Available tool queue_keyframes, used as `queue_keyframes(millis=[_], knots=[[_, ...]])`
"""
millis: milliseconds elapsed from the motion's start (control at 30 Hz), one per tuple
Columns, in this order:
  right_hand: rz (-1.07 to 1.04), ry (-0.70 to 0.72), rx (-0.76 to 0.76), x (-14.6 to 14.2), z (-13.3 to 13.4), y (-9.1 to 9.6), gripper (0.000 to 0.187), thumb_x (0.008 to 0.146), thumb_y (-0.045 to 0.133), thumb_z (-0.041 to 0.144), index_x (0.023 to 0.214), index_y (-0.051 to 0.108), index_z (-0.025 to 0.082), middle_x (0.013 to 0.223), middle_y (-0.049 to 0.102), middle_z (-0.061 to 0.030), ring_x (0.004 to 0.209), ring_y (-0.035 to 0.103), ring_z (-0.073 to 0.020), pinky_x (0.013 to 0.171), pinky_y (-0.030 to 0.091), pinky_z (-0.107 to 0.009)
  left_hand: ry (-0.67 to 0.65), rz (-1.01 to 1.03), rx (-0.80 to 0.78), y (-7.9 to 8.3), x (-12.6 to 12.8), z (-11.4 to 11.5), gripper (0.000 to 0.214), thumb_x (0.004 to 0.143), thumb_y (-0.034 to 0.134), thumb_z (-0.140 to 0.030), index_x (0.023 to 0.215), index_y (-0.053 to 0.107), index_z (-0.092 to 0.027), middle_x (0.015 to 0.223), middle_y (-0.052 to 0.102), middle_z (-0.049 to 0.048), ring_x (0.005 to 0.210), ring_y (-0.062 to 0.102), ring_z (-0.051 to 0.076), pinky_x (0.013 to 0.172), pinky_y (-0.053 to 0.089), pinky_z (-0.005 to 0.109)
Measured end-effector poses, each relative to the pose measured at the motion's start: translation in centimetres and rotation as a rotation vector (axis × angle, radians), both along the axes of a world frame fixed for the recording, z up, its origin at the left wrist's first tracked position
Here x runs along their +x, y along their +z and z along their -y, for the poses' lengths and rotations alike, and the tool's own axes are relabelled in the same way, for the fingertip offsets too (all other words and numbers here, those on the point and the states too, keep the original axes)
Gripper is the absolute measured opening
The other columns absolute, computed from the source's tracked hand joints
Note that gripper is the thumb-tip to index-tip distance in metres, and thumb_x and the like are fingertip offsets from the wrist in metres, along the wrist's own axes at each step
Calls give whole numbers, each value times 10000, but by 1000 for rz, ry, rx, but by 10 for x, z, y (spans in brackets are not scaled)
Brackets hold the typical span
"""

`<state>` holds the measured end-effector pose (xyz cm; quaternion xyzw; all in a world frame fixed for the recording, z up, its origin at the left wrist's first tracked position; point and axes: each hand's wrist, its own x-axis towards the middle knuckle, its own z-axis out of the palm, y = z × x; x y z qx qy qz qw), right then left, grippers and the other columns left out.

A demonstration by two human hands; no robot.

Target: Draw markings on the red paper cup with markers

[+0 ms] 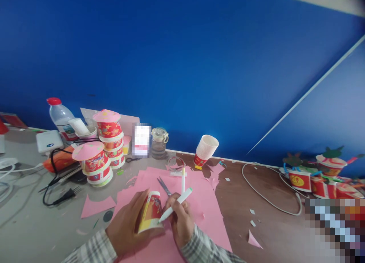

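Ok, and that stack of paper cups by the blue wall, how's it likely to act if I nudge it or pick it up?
The stack of paper cups would probably tip easily, being tall with a narrower foot. It's likely light for its size, as the walls look like paper. Closely nested, the cups should lift together, though some might slide apart.

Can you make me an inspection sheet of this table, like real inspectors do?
Surface: table, grey left, brown right; pink paper on it.
Job's things: paper cup and white marker, both held.
Clutter: paper scraps, scissors, cup stack, bottle.
Hands: left hand grips the cup; right hand holds the marker, tip at the cup.
Cables: black cable left; white cable right.
Surroundings: blue wall behind.
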<state>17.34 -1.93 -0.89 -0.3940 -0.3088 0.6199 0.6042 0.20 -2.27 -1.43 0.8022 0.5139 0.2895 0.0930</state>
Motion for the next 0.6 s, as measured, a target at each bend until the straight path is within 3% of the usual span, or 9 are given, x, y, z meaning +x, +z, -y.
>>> queue_keyframes(millis=[167,333,600], knots=[[78,71,5,1,0,0,271,614,622,401,475,566,174,284,459,65,248,366,-91,295,291,-168,-19,17,-39,5,1,-1,944,480,649,-637,1241,207,-294,1175,497,30,1030,482,254,790,504,331],[-26,-62,-91,-1,-4,5,285,589,612,392,414,510,190,249,393,87,245,313,-76,280,260,-154,-16,7,-5,3,0,-1,928,496,623,-648,1243,195,-304,1184,491,12,1049,463,250,810,491,336],[-32,54,-45,1,1,2,240,580,629,369,459,559,174,308,483,53,250,398,-104,291,297,-180,-34,41,-31,5,1,-1,907,502,633,-641,1232,232,-283,1177,492,43,1030,482,254,804,493,338]])
